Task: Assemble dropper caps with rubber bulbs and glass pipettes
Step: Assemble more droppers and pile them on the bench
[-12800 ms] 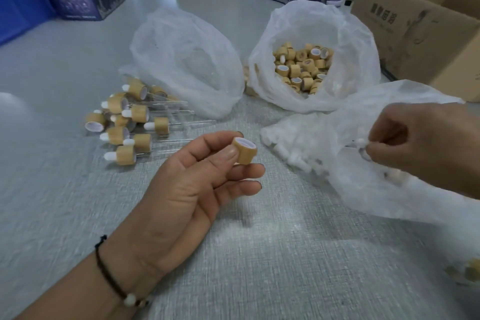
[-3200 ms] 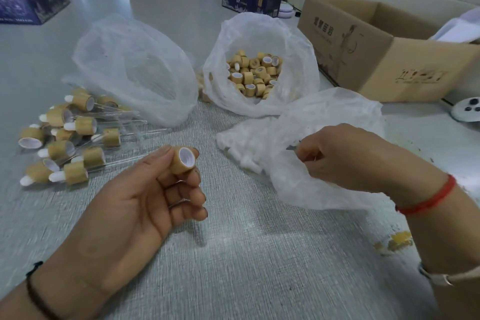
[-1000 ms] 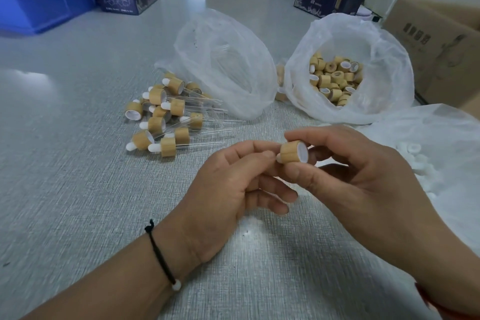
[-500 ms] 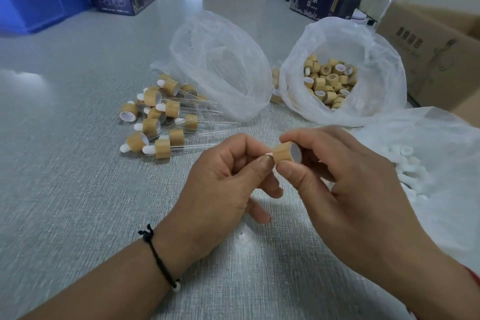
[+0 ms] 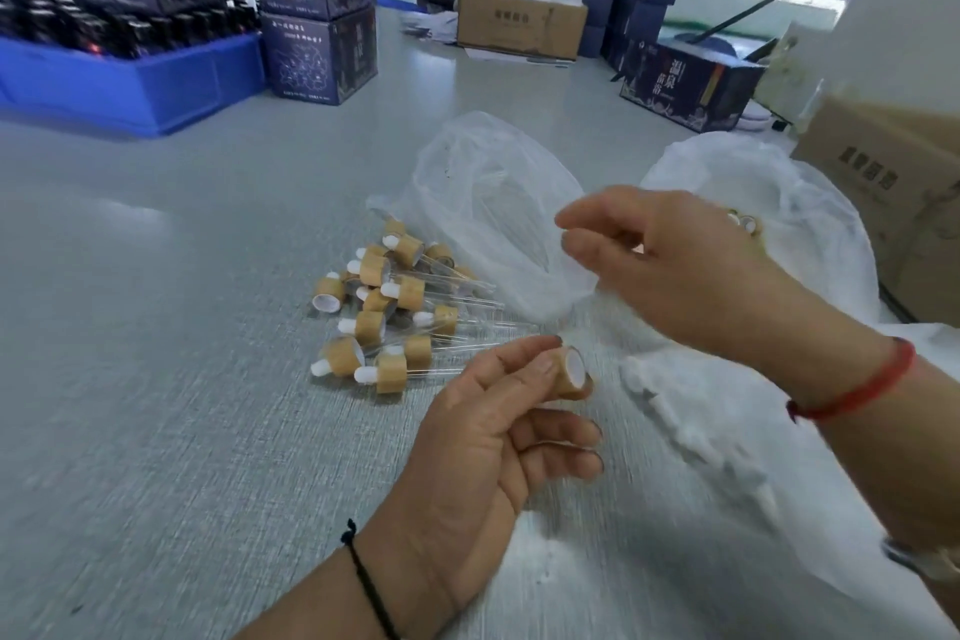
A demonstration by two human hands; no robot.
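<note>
My left hand (image 5: 483, 437) pinches a wood-toned dropper cap (image 5: 569, 372), white lining facing out, above the counter (image 5: 156, 379), while my right hand's (image 5: 670, 265) grip hangs loose, holding nothing.

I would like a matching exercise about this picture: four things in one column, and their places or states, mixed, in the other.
Things:
1. wood-coloured dropper cap with white inside
2. pile of finished droppers with glass pipettes
3. right hand
4. blue plastic crate

Places or states:
A. far left, full of dark bottles
B. raised in front of the clear plastic bag
C. pinched in the left hand
D. lying on the grey table

Pairs: 1-C, 2-D, 3-B, 4-A
</note>
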